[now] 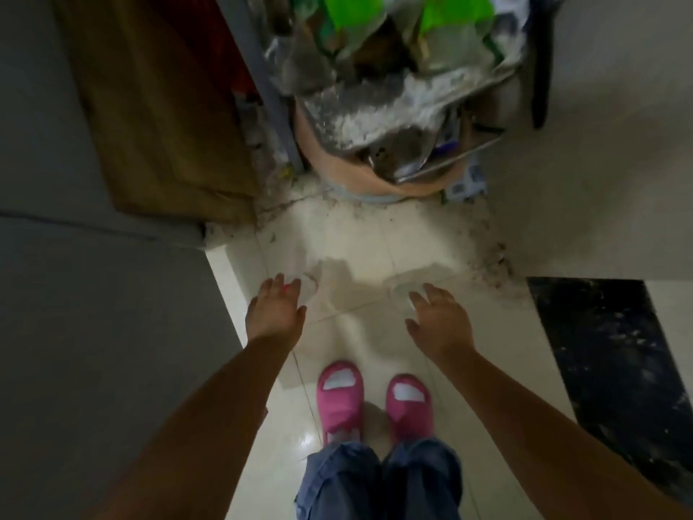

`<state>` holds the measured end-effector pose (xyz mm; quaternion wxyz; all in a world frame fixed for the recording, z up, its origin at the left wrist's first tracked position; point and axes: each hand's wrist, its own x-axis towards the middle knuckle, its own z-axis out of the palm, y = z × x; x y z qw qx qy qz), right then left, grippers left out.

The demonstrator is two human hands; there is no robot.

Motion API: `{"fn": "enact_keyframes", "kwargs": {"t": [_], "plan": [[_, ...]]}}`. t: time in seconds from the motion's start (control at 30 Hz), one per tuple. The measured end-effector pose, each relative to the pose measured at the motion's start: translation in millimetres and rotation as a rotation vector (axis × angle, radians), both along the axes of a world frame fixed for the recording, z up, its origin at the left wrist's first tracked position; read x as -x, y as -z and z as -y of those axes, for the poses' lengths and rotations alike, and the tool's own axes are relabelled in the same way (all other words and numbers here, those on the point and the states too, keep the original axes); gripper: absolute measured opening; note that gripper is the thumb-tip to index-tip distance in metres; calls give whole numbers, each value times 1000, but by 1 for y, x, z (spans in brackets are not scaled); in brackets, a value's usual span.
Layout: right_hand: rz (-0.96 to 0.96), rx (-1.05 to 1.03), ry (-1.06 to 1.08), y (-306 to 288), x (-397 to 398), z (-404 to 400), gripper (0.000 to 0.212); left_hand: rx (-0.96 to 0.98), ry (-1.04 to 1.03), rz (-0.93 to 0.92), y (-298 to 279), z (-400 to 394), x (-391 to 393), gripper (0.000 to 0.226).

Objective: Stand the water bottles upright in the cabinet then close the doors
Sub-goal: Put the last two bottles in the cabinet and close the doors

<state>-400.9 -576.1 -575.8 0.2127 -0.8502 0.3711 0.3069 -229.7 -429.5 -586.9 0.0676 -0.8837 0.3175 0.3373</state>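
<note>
I am looking straight down at a pale tiled floor. My left hand is wrapped around a clear water bottle; a red spot shows by the fingers. My right hand holds a second clear water bottle. Both bottles are transparent, blurred, and point forward away from me. A brown wooden panel, possibly a cabinet door, stands ahead on the left. The cabinet's inside is not visible.
A heap of bags and sacks with green packets on top fills the floor ahead. Dirt lies around its base. A grey wall runs along the left, a black speckled slab lies right. My pink slippers stand below the hands.
</note>
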Motion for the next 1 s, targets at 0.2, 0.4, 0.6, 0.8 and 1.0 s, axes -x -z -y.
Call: {"fn": "enact_keyframes", "kwargs": {"t": [0.2,0.4,0.6,0.8,1.0], "plan": [[87,14,19,77,13,0,41,50,-50,15,68,-8,-1,41],[67,-19,-70,44,3,0,41,124,-47,6,30,4,1,38],[189,49,-148,-76,-15,-1,38,293,-59,-5,-92,11,3,36],[518,30,-333,-256,-35,-18,33,631,-184,105,-268,4,20,24],[831,76,-533,-436,-70,-47,17,836,-362,336,-443,-33,26,26]]}}
